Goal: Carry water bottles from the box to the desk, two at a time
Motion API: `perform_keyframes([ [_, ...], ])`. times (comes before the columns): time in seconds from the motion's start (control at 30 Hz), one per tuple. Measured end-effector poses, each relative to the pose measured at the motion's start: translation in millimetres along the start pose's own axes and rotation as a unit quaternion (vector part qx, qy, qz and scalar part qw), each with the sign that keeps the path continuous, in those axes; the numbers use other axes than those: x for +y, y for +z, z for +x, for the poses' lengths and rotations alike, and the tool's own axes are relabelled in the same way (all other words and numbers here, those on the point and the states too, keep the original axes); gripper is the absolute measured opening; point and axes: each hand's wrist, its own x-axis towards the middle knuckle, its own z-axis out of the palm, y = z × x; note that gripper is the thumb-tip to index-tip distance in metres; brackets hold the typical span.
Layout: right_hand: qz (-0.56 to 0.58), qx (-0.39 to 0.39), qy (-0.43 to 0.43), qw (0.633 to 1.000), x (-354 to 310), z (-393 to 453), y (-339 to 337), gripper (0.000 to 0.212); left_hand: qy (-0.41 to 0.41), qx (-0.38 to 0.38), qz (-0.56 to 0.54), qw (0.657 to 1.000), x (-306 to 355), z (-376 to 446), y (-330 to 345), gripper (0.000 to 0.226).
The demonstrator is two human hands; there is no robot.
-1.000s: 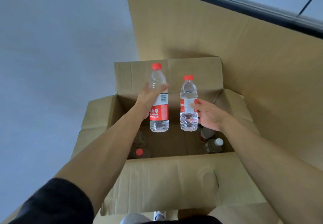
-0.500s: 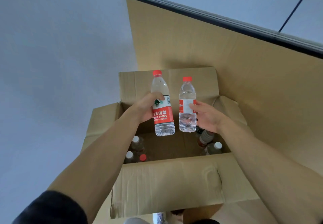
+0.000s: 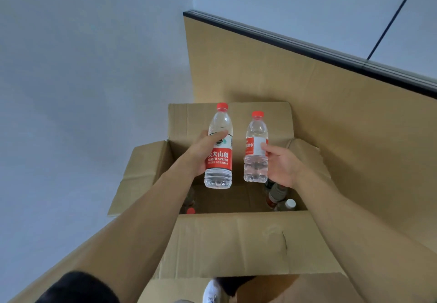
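My left hand (image 3: 201, 151) grips a clear water bottle with a red cap and a large red label (image 3: 218, 158), upright above the open cardboard box (image 3: 227, 243). My right hand (image 3: 282, 162) holds a smaller clear bottle with a red cap and a red and white label (image 3: 256, 148), also upright, beside the first. Both bottles hang over the box's opening. More bottles remain inside: a red cap (image 3: 190, 211) at the left and a white-capped one (image 3: 289, 204) at the right, partly hidden by my arms.
The box's flaps stand open, the far flap (image 3: 272, 118) upright behind the bottles. A tan panel with a dark top edge (image 3: 331, 113) rises to the right. Grey floor (image 3: 71, 113) lies to the left. A white shoe (image 3: 211, 293) shows at the bottom.
Both hands have lifted the bottles slightly toward me and steadied them upright. My left hand's grip has settled round the larger bottle's label. The view has tilted up.
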Motion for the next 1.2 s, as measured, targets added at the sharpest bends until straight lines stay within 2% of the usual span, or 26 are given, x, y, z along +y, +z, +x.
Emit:
perform_keyframes([
  [0.07,0.003,-0.015,0.007,1.0,-2.2,-6.3,-3.3,0.051,0.011,-0.001,-0.012,1.0,-2.6,-9.7,5.7,0.053],
  [0.2,-0.062,-0.05,0.022,0.997,-1.2,-21.8,-7.8,0.047,0.024,0.015,-0.033,0.999,-13.2,-34.5,19.3,0.043],
  [0.37,-0.075,-0.099,0.031,0.992,2.9,-35.4,-5.5,0.042,0.054,0.085,-0.062,0.993,-34.1,-65.9,25.7,0.037],
  [0.43,-0.078,-0.114,0.031,0.99,6.7,-37.1,2.3,0.059,0.066,0.108,-0.081,0.989,-40.7,-80.7,23.1,0.036],
  [0.53,-0.091,-0.146,0.032,0.985,14.1,-37.6,24.8,0.105,0.085,0.137,-0.106,0.981,-49.1,-106.2,12.5,0.037],
  [0.6,-0.088,-0.175,0.043,0.98,21.5,-36.8,45.1,0.115,0.096,0.161,-0.123,0.975,-54.0,-125.2,0.5,0.041],
  [0.67,-0.074,-0.207,0.064,0.973,31.5,-36.2,68.0,0.111,0.106,0.181,-0.145,0.967,-58.9,-146.1,-14.5,0.04],
  [0.8,-0.066,-0.249,0.114,0.959,58.2,-31.6,114.3,0.072,0.117,0.247,-0.17,0.947,-69.2,-190.8,-52.4,0.044],
  [0.9,-0.102,-0.293,0.145,0.94,82.7,-26.8,153.7,0.056,0.12,0.3,-0.188,0.928,-80.7,-230.7,-87.1,0.046],
  [1.07,-0.145,-0.362,0.176,0.904,134.7,-30.0,243.3,0.058,0.106,0.381,-0.19,0.899,-113.0,-314.5,-149.9,0.037],
  [1.2,-0.161,-0.399,0.197,0.881,188.7,-45.5,319.2,0.052,0.103,0.427,-0.205,0.875,-144.4,-392.5,-200.0,0.037],
])
